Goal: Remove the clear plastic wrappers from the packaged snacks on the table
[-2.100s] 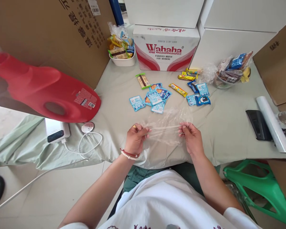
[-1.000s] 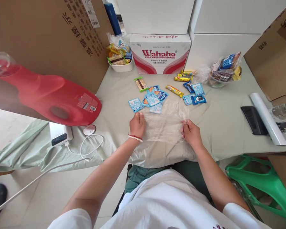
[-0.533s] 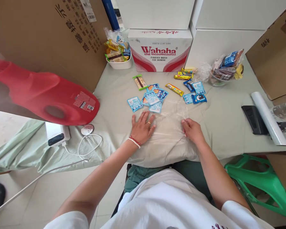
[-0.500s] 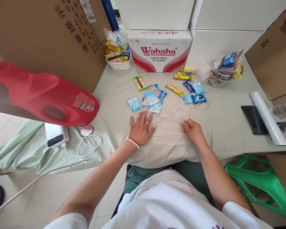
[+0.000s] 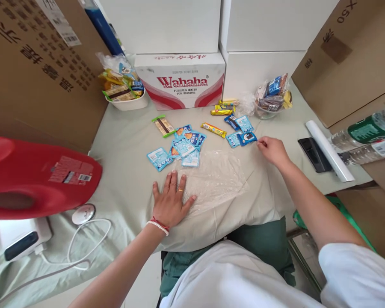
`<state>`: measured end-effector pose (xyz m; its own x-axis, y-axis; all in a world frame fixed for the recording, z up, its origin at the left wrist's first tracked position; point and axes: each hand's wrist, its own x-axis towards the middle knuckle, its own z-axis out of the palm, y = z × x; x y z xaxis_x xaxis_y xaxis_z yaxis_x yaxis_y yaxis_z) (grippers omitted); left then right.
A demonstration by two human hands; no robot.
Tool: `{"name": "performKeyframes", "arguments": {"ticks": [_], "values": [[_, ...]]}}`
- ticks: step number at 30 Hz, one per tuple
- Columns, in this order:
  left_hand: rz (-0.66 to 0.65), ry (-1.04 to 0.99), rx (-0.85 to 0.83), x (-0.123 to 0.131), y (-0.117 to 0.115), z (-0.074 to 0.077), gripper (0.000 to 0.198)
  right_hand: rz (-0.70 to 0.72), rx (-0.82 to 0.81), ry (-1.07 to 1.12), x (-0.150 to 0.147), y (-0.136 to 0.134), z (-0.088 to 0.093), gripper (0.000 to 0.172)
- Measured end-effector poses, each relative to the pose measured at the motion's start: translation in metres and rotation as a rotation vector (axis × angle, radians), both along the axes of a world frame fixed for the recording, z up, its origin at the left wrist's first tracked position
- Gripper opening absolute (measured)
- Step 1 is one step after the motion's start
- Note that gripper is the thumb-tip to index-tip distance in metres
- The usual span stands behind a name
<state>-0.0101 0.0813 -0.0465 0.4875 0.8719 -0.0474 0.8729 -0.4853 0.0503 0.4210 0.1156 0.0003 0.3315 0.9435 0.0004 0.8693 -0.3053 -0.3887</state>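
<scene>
The left hand (image 5: 170,201) lies spread at the clear plastic (image 5: 216,182)'s left edge, seemingly to hold it flat; farther right, the right hand (image 5: 271,149) bunches its fingertips by 1 blue packet (image 5: 247,138), whether pinching I can't tell.

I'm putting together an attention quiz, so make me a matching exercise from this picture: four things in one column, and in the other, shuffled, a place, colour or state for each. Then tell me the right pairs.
Things:
1. left hand
2. right hand
3. clear plastic
4. container with a handle hole

Places, colours, states:
A. see-through and wrinkled, lying on the pale cloth
B. red, at the picture's left edge
C. spread wide, back facing up
D. at the right end of a blue packet

Right pairs: 1-C, 2-D, 3-A, 4-B
</scene>
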Motion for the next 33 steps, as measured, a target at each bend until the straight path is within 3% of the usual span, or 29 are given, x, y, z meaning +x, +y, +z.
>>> {"name": "performKeyframes", "arguments": {"ticks": [3, 6, 10, 14, 17, 21, 24, 28, 31, 33], "values": [[-0.003, 0.008, 0.011, 0.0, 0.0, 0.0, 0.08, 0.209, 0.009, -0.146, 0.009, 0.056, 0.003, 0.044], [-0.007, -0.007, 0.021, -0.002, 0.001, 0.0, 0.078, 0.417, -0.062, -0.2, 0.012, 0.082, 0.0, 0.056], [-0.004, -0.051, 0.025, -0.004, 0.001, -0.002, 0.078, 0.495, -0.143, -0.148, 0.018, 0.08, 0.0, 0.029], [-0.018, -0.081, 0.034, -0.006, 0.002, -0.005, 0.078, 0.351, -0.022, 0.097, 0.015, 0.088, 0.012, 0.027], [-0.016, -0.081, 0.047, -0.007, 0.002, -0.007, 0.078, 0.221, 0.12, 0.133, -0.002, 0.124, 0.018, 0.032], [-0.02, -0.053, 0.057, -0.008, 0.002, -0.006, 0.077, 0.118, -0.063, -0.055, -0.026, 0.184, 0.01, 0.034], [-0.038, -0.033, 0.056, -0.008, 0.002, -0.005, 0.076, 0.128, -0.189, -0.099, -0.041, 0.205, -0.002, 0.034], [-0.03, -0.019, 0.05, -0.007, 0.002, -0.003, 0.075, 0.376, 0.056, -0.218, -0.06, 0.191, -0.001, 0.031], [-0.022, -0.032, 0.044, -0.006, 0.001, -0.002, 0.074, 0.503, 0.254, -0.242, -0.067, 0.157, 0.024, 0.036], [-0.027, -0.045, 0.043, -0.005, 0.001, -0.002, 0.074, 0.49, 0.355, -0.187, -0.064, 0.126, 0.044, 0.042]]}}
